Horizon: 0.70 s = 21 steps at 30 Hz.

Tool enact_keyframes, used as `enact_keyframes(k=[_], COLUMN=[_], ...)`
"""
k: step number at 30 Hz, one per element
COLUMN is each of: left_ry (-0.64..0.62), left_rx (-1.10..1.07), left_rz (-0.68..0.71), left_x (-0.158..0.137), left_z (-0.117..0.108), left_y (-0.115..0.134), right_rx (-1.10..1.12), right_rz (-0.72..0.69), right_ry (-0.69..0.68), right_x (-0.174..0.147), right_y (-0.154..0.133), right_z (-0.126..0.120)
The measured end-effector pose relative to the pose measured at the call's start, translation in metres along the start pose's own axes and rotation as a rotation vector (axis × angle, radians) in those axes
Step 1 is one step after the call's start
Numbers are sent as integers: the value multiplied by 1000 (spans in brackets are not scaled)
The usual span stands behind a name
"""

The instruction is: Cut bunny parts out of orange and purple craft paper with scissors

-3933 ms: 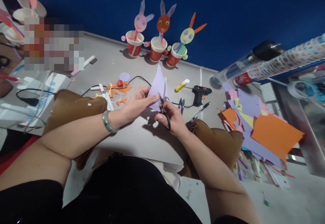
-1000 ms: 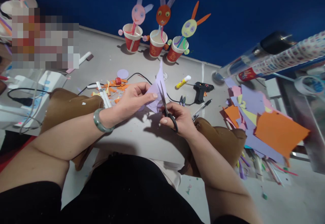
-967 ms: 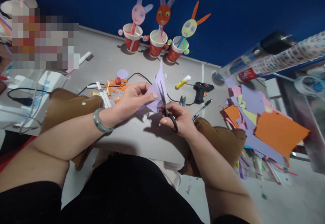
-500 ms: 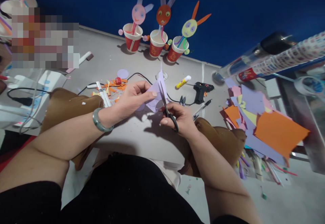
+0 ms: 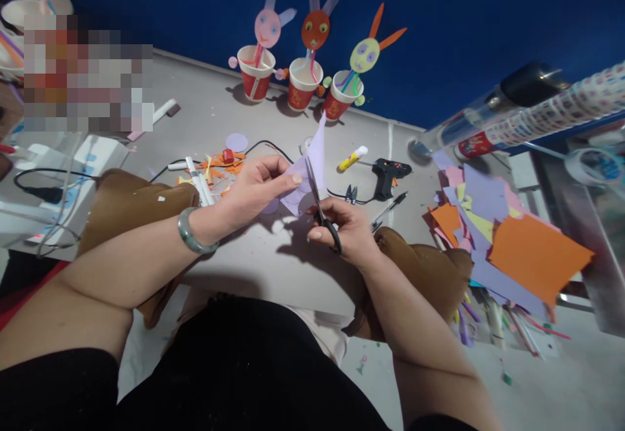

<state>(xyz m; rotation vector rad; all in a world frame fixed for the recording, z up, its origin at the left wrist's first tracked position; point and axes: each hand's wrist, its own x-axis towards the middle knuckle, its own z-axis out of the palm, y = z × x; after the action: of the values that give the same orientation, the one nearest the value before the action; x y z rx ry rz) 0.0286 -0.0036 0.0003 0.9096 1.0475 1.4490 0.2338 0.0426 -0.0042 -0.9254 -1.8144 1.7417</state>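
Between thumb and fingers, my left hand [image 5: 258, 187] pinches a piece of purple paper [image 5: 316, 152] with circles drawn on its lower part. My right hand [image 5: 346, 226] holds black-handled scissors [image 5: 316, 202], their blades pointing up and lying across the paper. A strip of the paper stands up to the right of the blades. Below the paper, partly hidden by it, lies another purple disc [image 5: 269, 206]. A cut purple circle [image 5: 237, 142] rests on the table past my left hand.
Three red paper cups [image 5: 301, 96] with rabbit faces stand along the blue wall. A yellow glue stick [image 5: 352, 157] and a black glue gun [image 5: 390, 174] lie right of the paper. Coloured sheets [image 5: 537, 249] pile up at right; orange scraps [image 5: 234, 163] lie left.
The cut strip of purple paper has swung to the right and stands wider away from the rest. Both hands stay almost in place.
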Motion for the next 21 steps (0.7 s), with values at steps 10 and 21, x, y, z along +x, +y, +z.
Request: enact_keyframes(k=[10,21], left_ry=[-96,-76], left_rx=[219,244], left_rz=[-19,6], left_x=[-5,-5], left_z=[0,0], left_y=[4,5], right_rx=[-34,-60], right_rz=[-1,-12], right_ry=[12,8], right_x=[0,1], right_y=[-1,1], right_z=[0,-1])
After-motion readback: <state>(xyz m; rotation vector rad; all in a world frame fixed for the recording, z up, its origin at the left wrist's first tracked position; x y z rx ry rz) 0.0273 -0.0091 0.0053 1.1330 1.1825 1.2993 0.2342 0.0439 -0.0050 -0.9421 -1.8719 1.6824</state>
